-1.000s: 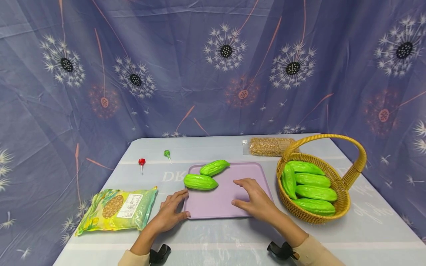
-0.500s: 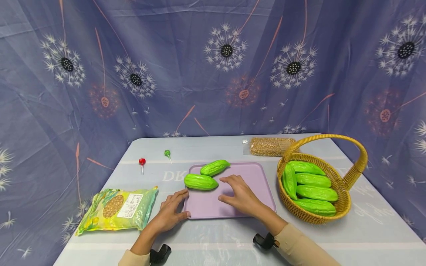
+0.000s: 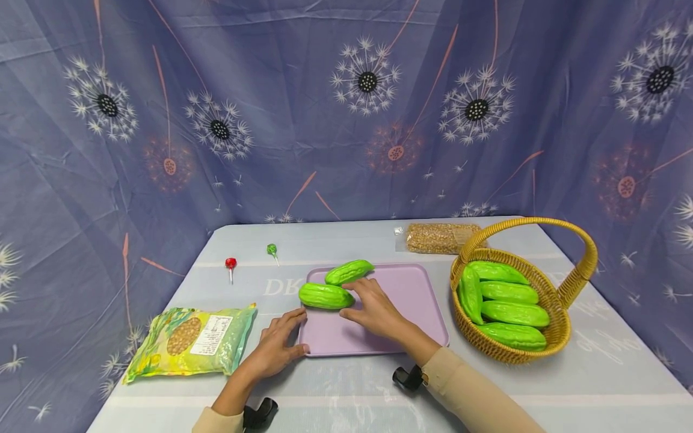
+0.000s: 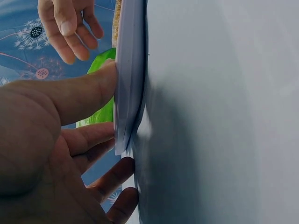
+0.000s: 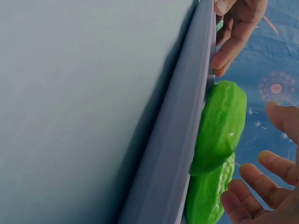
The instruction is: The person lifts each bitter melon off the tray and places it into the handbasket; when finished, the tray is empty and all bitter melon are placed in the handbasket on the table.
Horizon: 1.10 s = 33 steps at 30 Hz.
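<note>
Bright green and bumpy, the near gourd (image 3: 325, 296) lies on the left half of the lilac tray (image 3: 403, 288), one end over the tray's left edge and the other pointing into the gap between the thumb and index finger of the right hand (image 3: 378, 310). Slantwise just behind it, by the tray's far edge, lies the far gourd (image 3: 348, 272), a little beyond the index fingertip. The right hand's grip is fairly wide, thumb and fingers parted about the near gourd's right end; whether a fingertip touches either gourd cannot be told. In the right wrist view its fingers are spread and lightly bent. The forearm comes in across the tray's near edge, close to its near right corner. At the near left corner is the left hand (image 3: 275, 346), its grip loose and spread, the thumb touching the rim and the lower fingers against the worktop (image 3: 330, 391). Just beside the tray's right edge stands a wicker basket (image 3: 500, 355) with more gourds (image 3: 514, 314), and a yellow-green bag (image 3: 186, 343) lies along the worktop's left edge.
</note>
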Available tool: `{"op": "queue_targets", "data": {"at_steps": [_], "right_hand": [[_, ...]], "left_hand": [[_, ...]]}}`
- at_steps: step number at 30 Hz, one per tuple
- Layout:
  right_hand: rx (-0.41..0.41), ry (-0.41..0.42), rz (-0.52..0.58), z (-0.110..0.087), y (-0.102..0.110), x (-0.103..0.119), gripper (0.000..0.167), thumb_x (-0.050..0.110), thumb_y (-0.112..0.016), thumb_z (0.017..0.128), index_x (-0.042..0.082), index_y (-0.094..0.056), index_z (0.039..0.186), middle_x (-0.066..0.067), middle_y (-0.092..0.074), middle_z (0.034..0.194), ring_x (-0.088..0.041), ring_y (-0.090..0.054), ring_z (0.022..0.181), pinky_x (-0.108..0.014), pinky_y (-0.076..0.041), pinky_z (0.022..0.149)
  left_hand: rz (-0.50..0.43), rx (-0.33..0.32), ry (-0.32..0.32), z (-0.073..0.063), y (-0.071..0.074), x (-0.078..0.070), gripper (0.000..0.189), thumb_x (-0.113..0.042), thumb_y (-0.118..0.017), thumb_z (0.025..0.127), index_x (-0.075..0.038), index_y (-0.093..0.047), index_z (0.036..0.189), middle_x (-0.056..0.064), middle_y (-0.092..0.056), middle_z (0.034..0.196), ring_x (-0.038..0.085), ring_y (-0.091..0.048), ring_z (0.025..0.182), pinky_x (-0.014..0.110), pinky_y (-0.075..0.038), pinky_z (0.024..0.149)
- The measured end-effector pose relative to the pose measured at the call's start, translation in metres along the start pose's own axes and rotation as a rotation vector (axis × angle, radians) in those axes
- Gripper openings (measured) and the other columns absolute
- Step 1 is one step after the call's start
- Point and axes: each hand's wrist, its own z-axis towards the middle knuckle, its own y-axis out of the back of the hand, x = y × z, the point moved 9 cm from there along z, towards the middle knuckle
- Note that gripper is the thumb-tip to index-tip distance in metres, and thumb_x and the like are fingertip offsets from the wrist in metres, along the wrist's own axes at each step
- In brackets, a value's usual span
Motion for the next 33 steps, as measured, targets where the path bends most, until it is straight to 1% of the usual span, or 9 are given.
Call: {"op": "queue_targets", "data": {"at_steps": [6, 12, 17, 25, 33], "right_hand": [[-0.001, 0.030, -0.046, 0.010, -0.009, 0.003, 0.056, 0.030, -0.076, 0.076, 0.006, -0.059, 0.124, -0.010, -0.058, 0.121, -0.027, -0.050, 0.110, -0.042, -0.042, 0.092], [-0.002, 0.011, -0.074, 0.018, -0.018, 0.003, 0.054, 0.030, -0.076, 0.077, 0.007, -0.059, 0.123, -0.009, -0.057, 0.119, -0.028, -0.048, 0.112, -0.042, -0.041, 0.094], [-0.008, 0.008, -0.092, 0.023, -0.022, 0.004, 0.055, 0.029, -0.077, 0.076, 0.007, -0.059, 0.123, -0.009, -0.056, 0.114, -0.028, -0.048, 0.111, -0.042, -0.041, 0.095], [-0.003, -0.004, -0.121, 0.028, -0.028, 0.004, 0.055, 0.029, -0.078, 0.075, 0.009, -0.059, 0.123, -0.009, -0.056, 0.114, -0.028, -0.048, 0.109, -0.041, -0.041, 0.095], [-0.009, -0.004, -0.158, 0.030, -0.033, 0.002, 0.053, 0.029, -0.078, 0.075, 0.010, -0.060, 0.122, -0.008, -0.054, 0.110, -0.026, -0.047, 0.106, -0.038, -0.041, 0.091]], "left_hand": [[-0.002, 0.005, 0.006, 0.000, 0.000, 0.000, 0.061, -0.020, -0.073, 0.079, -0.006, -0.051, 0.134, 0.006, -0.044, 0.145, 0.029, -0.042, 0.124, 0.039, -0.028, 0.086], [-0.001, 0.005, 0.004, 0.000, 0.000, 0.000, 0.061, -0.020, -0.073, 0.079, -0.006, -0.051, 0.134, 0.006, -0.044, 0.145, 0.029, -0.042, 0.124, 0.040, -0.028, 0.086], [-0.004, 0.001, -0.002, 0.000, 0.000, 0.000, 0.061, -0.021, -0.073, 0.079, -0.006, -0.051, 0.133, 0.005, -0.044, 0.145, 0.029, -0.042, 0.123, 0.039, -0.028, 0.086], [0.002, -0.004, -0.007, -0.001, 0.001, 0.000, 0.062, -0.023, -0.074, 0.078, -0.006, -0.051, 0.133, 0.004, -0.045, 0.144, 0.029, -0.042, 0.122, 0.038, -0.028, 0.084], [0.005, 0.000, -0.004, -0.001, 0.000, 0.000, 0.061, -0.022, -0.073, 0.079, -0.006, -0.051, 0.133, 0.005, -0.045, 0.144, 0.028, -0.043, 0.122, 0.037, -0.028, 0.084]]}}
